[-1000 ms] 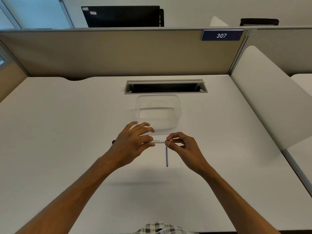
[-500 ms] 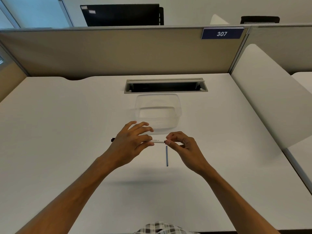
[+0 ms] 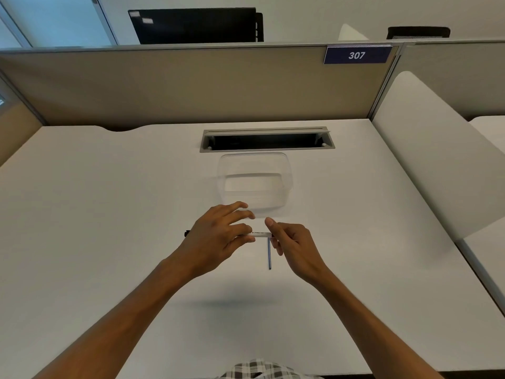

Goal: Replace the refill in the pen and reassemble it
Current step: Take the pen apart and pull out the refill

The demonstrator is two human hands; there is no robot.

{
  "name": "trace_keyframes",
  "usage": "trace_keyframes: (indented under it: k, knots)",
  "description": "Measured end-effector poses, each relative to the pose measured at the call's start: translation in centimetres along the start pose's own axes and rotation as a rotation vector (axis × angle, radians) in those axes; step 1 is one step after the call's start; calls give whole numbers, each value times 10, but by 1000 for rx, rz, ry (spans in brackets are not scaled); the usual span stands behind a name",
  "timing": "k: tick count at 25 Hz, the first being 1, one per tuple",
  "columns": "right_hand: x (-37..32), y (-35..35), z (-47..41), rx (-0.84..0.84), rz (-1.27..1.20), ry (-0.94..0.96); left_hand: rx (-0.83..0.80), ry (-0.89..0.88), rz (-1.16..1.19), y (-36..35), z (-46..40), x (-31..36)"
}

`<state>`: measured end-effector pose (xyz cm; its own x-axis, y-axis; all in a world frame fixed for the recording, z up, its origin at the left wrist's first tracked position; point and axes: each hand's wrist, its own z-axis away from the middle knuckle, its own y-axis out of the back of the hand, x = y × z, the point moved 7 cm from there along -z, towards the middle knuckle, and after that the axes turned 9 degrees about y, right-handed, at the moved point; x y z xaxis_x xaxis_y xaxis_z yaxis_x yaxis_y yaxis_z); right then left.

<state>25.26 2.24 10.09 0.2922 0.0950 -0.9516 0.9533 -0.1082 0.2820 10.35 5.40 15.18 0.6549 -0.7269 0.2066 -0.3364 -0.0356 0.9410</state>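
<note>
A white pen (image 3: 259, 233) with dark print lies level above the white desk (image 3: 109, 214). My left hand (image 3: 218, 236) grips its left part, and a dark tip shows past the hand's left side. My right hand (image 3: 292, 244) pinches the pen's right end, thumb raised above it. A thin blue refill (image 3: 269, 255) lies on the desk just below the pen's right end, pointing toward me, partly beside my right fingers.
A clear plastic container (image 3: 255, 184) stands just beyond my hands. Behind it is an open cable slot (image 3: 267, 139) in the desk. A beige partition runs along the back, and a white divider panel (image 3: 437, 160) bounds the right side.
My right thumb has lifted off the pen's end and the fingers have loosened slightly. The left hand and the refill stay where they were.
</note>
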Motion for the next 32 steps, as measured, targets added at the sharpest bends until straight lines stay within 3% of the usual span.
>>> trace_keyframes:
  k: [5, 21, 32]
  knots:
    - [3, -7, -2, 59, -94, -79, 5, 5, -3, 3, 1, 1]
    - [-10, -3, -6, 206, -111, -37, 94, -26, 19, 14, 0, 11]
    - [-28, -3, -5, 248, -144, 133, -77, 10, 28, 18, 1, 8]
